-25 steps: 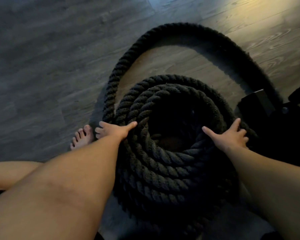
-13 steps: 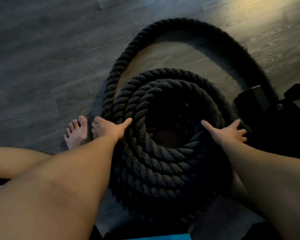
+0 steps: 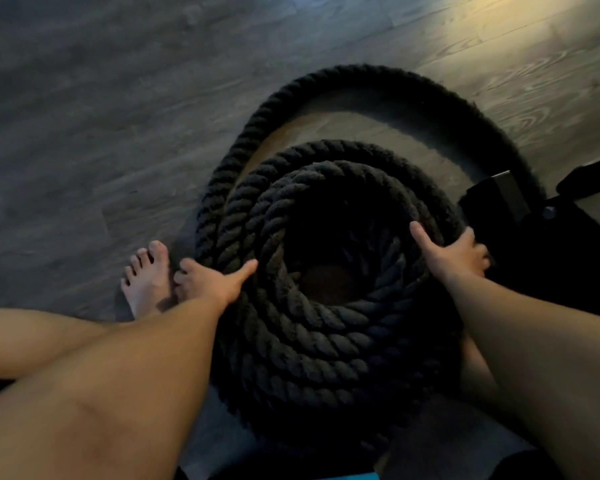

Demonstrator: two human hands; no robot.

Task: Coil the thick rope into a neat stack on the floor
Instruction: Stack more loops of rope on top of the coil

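The left hand (image 3: 212, 282) and right hand (image 3: 454, 252) clasp the thick rope (image 3: 326, 344), thumbs spread, fingers (image 3: 469, 239) curled over its outer turns. A bare foot (image 3: 149, 275) sits just left of it, and a black frame (image 3: 506, 199) crowds its right.

Bare foot (image 3: 148, 278) lower left, sole down, toes pointing up-frame. Bare leg (image 3: 32, 336) comes in from the left edge just below it. Right side: black metal frame (image 3: 499, 197), square tube end toward camera, bolt head (image 3: 549, 213) just beside it, dark bar (image 3: 589, 178) angling to the right edge. Thin teal strip (image 3: 347, 477) at bottom edge, can't identify.
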